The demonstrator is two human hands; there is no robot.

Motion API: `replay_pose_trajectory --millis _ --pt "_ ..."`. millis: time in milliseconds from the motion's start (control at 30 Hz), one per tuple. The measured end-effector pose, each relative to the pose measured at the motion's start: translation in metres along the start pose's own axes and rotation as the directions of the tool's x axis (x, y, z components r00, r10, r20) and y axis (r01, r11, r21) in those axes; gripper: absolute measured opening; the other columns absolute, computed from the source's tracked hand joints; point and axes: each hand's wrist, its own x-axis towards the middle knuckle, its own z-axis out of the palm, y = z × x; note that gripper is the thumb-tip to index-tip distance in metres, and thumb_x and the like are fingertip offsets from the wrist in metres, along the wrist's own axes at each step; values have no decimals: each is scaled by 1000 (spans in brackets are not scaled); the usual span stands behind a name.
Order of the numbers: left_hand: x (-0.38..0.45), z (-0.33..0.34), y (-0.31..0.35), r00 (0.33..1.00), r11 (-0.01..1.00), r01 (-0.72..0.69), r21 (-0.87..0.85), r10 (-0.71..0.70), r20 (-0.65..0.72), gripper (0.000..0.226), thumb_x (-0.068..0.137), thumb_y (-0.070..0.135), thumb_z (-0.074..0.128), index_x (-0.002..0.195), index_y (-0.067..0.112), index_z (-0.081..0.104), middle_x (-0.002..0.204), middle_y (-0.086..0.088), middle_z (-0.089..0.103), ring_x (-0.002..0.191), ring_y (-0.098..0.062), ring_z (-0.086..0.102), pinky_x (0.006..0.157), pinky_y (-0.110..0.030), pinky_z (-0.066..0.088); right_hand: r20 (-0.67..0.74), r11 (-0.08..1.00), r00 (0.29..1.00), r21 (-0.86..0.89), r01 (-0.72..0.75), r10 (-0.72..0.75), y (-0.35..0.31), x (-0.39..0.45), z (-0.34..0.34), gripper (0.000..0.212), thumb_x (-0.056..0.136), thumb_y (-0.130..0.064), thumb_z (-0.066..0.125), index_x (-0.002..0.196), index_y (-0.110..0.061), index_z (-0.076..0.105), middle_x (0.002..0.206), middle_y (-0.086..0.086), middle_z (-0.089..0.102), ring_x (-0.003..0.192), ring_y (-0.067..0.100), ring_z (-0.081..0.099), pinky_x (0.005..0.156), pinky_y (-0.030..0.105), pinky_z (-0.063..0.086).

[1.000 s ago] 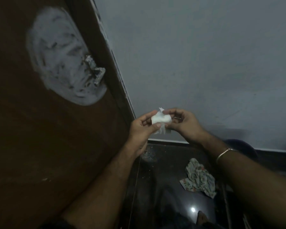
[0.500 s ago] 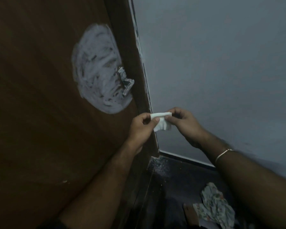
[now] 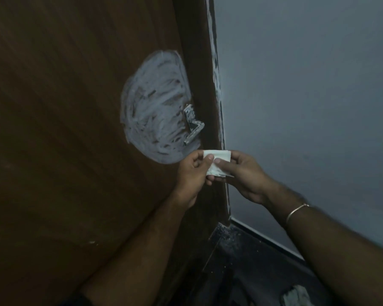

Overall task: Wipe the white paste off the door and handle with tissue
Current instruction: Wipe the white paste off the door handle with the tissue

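A brown wooden door (image 3: pixel 64 140) fills the left half of the view. A big round smear of white paste (image 3: pixel 150 107) covers it beside a metal handle (image 3: pixel 192 124), which is smeared too. Just below the smear, both hands hold a folded white tissue (image 3: pixel 218 163) between them. My left hand (image 3: pixel 194 173) pinches its left edge with thumb and forefinger. My right hand (image 3: pixel 243 173) grips its right side, the thumb lying across the tissue. The tissue is close under the handle and apart from the door.
The dark door frame (image 3: pixel 199 62) runs down beside a pale grey wall (image 3: pixel 307 96) on the right. Dark floor (image 3: pixel 241 261) lies below, with a patterned cloth (image 3: pixel 296 297) at the bottom right edge. A thin bangle (image 3: pixel 296 212) circles my right wrist.
The view has swung left and up, so the smear and handle now sit near the centre. Both hands have flattened the crumpled tissue into a folded pad and raised it toward the handle.
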Motion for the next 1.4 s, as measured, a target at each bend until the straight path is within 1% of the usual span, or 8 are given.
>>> replay_pose_trajectory --millis 167,333,533,733,933,1167,1267,1400 --pt "5 -1 -3 999 1000 21 12 -21 -48 11 101 16 59 99 23 67 81 -5 71 52 -8 58 46 -19 48 -65 998 998 -63 -2 -2 6 13 2 22 87 -6 70 109 -6 69 98 14 76 86 30 75 64 30 61" --pt "15 -13 -3 994 997 82 -8 -82 -66 24 95 2 62 119 5 64 98 -12 71 80 -16 69 64 -23 56 -186 998 982 -36 -48 41 7 23 12 20 90 -11 69 109 -6 66 90 11 77 75 22 75 51 24 55" --pt "31 -43 -10 985 987 141 74 -133 -105 6 94 14 68 99 12 69 90 -8 75 59 -4 68 50 -17 50 -244 992 962 -2 -127 123 22 39 29 7 93 -13 64 99 -10 67 99 15 75 87 26 75 68 36 59" --pt "44 -53 -18 982 985 151 87 -139 -128 7 96 18 66 90 15 68 77 -5 72 47 -1 63 46 -17 50 -158 990 978 62 -129 137 22 49 39 26 86 5 67 112 1 62 106 21 72 91 33 74 69 37 61" --pt "62 -46 -17 972 979 192 65 -181 -147 8 95 8 64 98 15 68 100 -8 72 87 -16 71 66 -22 58 -292 976 932 115 -187 213 12 69 34 20 90 8 57 105 -3 65 110 24 67 92 33 70 69 36 62" --pt "88 -37 -24 925 966 234 109 -187 -332 18 97 14 59 88 28 63 90 -1 69 81 -13 66 66 -23 55 -415 965 872 159 -210 258 3 93 17 24 96 -3 53 118 -9 60 111 17 66 96 33 69 59 39 61" --pt "95 -31 -25 914 967 231 110 -177 -364 12 97 15 58 98 23 68 89 0 69 78 -12 64 64 -23 51 -388 963 883 155 -219 264 4 96 15 26 96 -1 51 116 -11 64 115 17 65 100 33 68 63 39 61" --pt "98 -28 -26 899 962 233 139 -158 -409 22 97 15 59 117 15 69 102 -5 71 85 -14 64 64 -21 47 -363 974 904 63 -217 225 1 98 15 27 95 1 52 107 -16 68 118 16 64 102 32 67 74 40 62"
